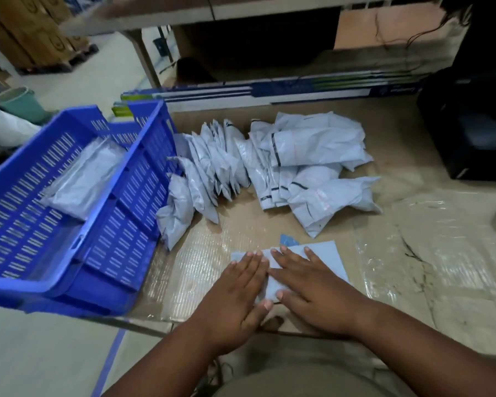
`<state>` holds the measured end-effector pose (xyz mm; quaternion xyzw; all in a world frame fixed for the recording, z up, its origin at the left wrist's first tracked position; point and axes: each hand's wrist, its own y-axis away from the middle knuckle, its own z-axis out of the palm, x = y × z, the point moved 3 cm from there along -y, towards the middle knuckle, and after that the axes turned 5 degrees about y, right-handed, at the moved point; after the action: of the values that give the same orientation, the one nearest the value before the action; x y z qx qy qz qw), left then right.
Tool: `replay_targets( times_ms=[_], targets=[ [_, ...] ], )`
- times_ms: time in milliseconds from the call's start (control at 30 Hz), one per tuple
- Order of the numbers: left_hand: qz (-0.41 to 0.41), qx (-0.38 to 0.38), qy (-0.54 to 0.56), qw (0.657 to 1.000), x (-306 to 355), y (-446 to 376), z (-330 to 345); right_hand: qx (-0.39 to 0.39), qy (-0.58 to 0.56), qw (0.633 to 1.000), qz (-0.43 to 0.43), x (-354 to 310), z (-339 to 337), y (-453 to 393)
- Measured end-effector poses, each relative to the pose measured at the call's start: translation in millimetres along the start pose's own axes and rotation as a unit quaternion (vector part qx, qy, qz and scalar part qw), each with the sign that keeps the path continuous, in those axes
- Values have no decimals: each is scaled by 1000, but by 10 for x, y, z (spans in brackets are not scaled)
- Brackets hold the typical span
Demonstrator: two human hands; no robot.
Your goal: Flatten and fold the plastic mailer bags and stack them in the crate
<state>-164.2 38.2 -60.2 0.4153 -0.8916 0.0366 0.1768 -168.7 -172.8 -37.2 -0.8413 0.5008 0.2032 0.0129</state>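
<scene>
A pale grey mailer bag (331, 255) lies flat on the cardboard-covered table near its front edge. My left hand (238, 287) and my right hand (312, 285) press on it side by side, fingers straight and spread. Behind it sits a heap of several crumpled grey mailer bags (269, 167), some leaning against the crate. The blue slotted plastic crate (78, 213) stands tilted at the table's left edge. A folded grey mailer (83, 179) lies inside the crate.
Long flat printed boxes (269, 91) line the table's back edge. A black object (467, 124) stands at the right. Clear plastic film (441, 247) covers the table's right part. A small blue scrap (288, 240) lies beyond the flat bag. A green bucket (20, 103) stands on the floor, left.
</scene>
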Motion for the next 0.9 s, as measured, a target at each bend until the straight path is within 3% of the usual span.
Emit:
replay_targets(
  times_ms=[67, 133, 233, 333, 400, 533, 667, 767, 900],
  targets=[
    [4, -14, -49, 999, 7, 6, 74, 28, -6, 1000, 11, 102, -139, 141],
    [8, -23, -57, 998, -21, 22, 115, 54, 80, 995, 18, 204, -118, 289],
    [16, -24, -62, 998, -42, -15, 85, 35, 132, 989, 51, 364, 50, 407],
    [0, -40, -62, 997, 13, -30, 80, -1, 132, 989, 67, 448, 186, 393],
    [-13, -10, -49, 999, 72, -65, 24, 7, 136, 988, 70, 443, 215, 374],
    [73, 65, -21, 995, 344, -353, -104, 21, 114, 991, 60, 473, 236, 377],
    [84, 12, -18, 996, 544, -602, 76, 5, 50, 998, 42, 517, 50, 395],
    [77, -10, -22, 997, 475, -590, 252, 48, 55, 997, 27, 494, -39, 387],
    [71, -12, 27, 997, 333, -677, 169, 158, 108, 978, 78, 333, -122, 343]
  ],
)
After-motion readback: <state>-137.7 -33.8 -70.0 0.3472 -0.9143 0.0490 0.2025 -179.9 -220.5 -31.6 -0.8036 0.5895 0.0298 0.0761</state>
